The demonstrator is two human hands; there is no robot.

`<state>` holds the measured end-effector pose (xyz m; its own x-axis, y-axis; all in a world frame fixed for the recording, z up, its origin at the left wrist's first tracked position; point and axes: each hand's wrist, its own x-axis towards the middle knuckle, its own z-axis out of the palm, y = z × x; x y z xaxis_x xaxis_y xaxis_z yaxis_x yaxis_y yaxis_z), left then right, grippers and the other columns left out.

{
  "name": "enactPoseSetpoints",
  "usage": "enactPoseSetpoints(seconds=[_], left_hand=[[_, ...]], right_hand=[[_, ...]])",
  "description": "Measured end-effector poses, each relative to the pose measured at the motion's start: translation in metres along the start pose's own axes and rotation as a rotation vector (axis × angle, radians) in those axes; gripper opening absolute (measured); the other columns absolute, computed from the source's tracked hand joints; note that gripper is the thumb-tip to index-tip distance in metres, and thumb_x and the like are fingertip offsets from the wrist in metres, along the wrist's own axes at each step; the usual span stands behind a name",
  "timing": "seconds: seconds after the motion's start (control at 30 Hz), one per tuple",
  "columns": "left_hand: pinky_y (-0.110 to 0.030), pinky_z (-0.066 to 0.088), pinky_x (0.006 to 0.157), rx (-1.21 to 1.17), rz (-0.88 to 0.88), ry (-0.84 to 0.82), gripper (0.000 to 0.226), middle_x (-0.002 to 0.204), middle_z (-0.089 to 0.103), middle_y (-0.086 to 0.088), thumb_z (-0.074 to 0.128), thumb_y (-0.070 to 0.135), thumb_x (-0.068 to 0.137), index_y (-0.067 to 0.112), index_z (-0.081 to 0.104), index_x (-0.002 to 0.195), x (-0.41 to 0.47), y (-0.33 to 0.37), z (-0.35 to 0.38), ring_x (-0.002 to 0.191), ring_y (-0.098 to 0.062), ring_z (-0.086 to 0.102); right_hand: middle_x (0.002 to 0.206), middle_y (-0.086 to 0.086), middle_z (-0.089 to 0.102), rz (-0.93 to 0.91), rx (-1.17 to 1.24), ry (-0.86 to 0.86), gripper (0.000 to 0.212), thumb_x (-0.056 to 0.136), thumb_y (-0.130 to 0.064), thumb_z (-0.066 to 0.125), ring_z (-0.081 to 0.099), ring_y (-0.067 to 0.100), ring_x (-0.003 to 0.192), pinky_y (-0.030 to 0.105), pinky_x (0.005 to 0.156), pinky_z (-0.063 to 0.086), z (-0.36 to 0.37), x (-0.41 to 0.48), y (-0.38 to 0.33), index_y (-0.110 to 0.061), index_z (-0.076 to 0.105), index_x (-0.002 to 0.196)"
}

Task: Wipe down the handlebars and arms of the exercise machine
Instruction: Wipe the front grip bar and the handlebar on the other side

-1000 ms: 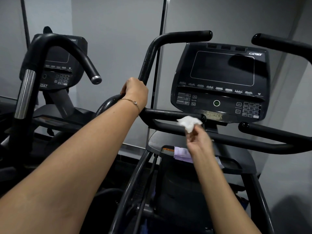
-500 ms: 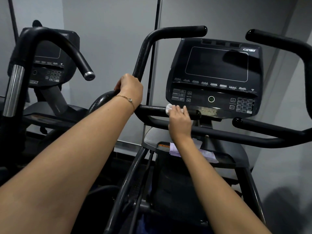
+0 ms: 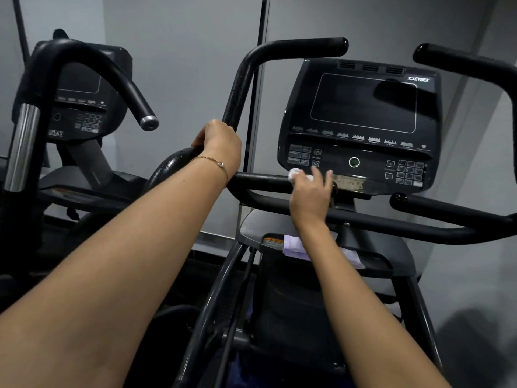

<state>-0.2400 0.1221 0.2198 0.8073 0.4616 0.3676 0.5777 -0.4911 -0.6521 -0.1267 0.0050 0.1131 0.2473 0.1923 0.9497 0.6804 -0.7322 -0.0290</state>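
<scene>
Handlebar: right hand presses wipe; left hand grips machine arm.

The scene is dimly lit from above. Dull highlights are caught on the handlebars, and straight lines are bowed at the edges.

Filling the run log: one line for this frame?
phase: wiping | left hand: grips handlebar | right hand: presses white wipe on bar under console
</scene>
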Motion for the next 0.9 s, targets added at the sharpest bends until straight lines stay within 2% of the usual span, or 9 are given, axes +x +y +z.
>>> enactPoseSetpoints(seconds=[0.13,0.27,0.37,0.43,0.53,0.7,0.77,0.83,0.9], left_hand=[[-0.029,0.058,0.072,-0.007,-0.009,0.000,0.029,0.095,0.067,-0.003,0.047,0.009,0.088,0.006,0.058,0.115,0.000,-0.001,-0.002,0.081,-0.019,0.069],[-0.029,0.057,0.075,-0.005,0.012,0.015,0.027,0.097,0.066,-0.002,0.047,0.010,0.088,0.008,0.060,0.111,-0.001,-0.001,0.000,0.083,-0.019,0.068],[-0.029,0.057,0.074,0.001,0.013,0.014,0.026,0.098,0.067,-0.002,0.049,0.010,0.088,0.009,0.061,0.111,-0.001,0.000,0.003,0.083,-0.019,0.068],[-0.029,0.057,0.075,0.008,0.012,0.014,0.026,0.099,0.067,-0.002,0.049,0.009,0.088,0.008,0.061,0.110,0.000,0.001,0.004,0.084,-0.019,0.068],[-0.029,0.057,0.074,0.012,0.006,0.017,0.027,0.097,0.067,-0.003,0.049,0.009,0.089,0.007,0.060,0.113,0.001,0.000,0.005,0.083,-0.019,0.068],[-0.028,0.056,0.077,-0.009,0.011,0.027,0.026,0.095,0.067,-0.002,0.048,0.009,0.089,0.007,0.060,0.112,0.002,-0.001,0.005,0.082,-0.017,0.067],[-0.027,0.055,0.079,-0.025,0.026,0.031,0.026,0.095,0.067,0.000,0.047,0.008,0.088,0.009,0.060,0.110,0.002,-0.003,0.007,0.083,-0.016,0.067],[-0.027,0.055,0.079,-0.039,0.032,0.037,0.026,0.096,0.067,0.000,0.046,0.009,0.088,0.009,0.060,0.110,0.002,-0.004,0.008,0.084,-0.016,0.067],[-0.027,0.055,0.079,-0.052,0.034,0.036,0.026,0.097,0.067,0.000,0.047,0.009,0.088,0.008,0.060,0.110,0.002,-0.005,0.008,0.085,-0.016,0.067]], right_hand=[[0.085,0.006,0.072,-0.085,-0.032,-0.030,0.034,0.053,0.010,0.076,0.065,0.035,0.088,0.047,0.075,0.049,0.004,-0.002,0.002,-0.008,0.071,0.081],[0.076,0.009,0.069,0.073,-0.013,0.120,0.039,0.049,0.010,0.079,0.065,0.033,0.079,0.047,0.068,0.048,-0.008,-0.012,0.022,-0.009,0.072,0.082],[0.074,0.009,0.069,0.119,-0.006,0.129,0.033,0.050,0.012,0.077,0.064,0.033,0.079,0.046,0.073,0.045,-0.005,-0.008,0.006,-0.006,0.071,0.078],[0.068,0.008,0.068,0.049,0.009,0.083,0.027,0.053,0.010,0.074,0.064,0.028,0.071,0.038,0.078,0.042,0.004,0.000,-0.009,-0.005,0.070,0.075],[0.067,0.010,0.068,-0.102,0.053,-0.054,0.024,0.056,0.009,0.074,0.065,0.026,0.064,0.035,0.074,0.051,0.021,0.006,-0.029,-0.001,0.069,0.077],[0.095,0.016,0.069,-0.180,0.122,-0.093,0.035,0.065,0.012,0.067,0.067,0.030,0.087,0.039,0.084,0.055,0.025,-0.001,-0.007,0.005,0.066,0.099],[0.093,0.015,0.068,-0.142,0.084,-0.044,0.034,0.068,0.012,0.062,0.067,0.029,0.087,0.041,0.087,0.054,0.022,-0.005,0.001,0.005,0.065,0.102],[0.085,0.016,0.068,-0.116,0.025,-0.009,0.028,0.070,0.010,0.059,0.067,0.030,0.080,0.040,0.082,0.055,0.027,-0.003,-0.005,0.006,0.066,0.097],[0.074,0.016,0.068,-0.113,0.031,-0.044,0.024,0.060,0.011,0.070,0.067,0.029,0.069,0.035,0.069,0.056,0.034,0.006,-0.021,0.005,0.067,0.084]])
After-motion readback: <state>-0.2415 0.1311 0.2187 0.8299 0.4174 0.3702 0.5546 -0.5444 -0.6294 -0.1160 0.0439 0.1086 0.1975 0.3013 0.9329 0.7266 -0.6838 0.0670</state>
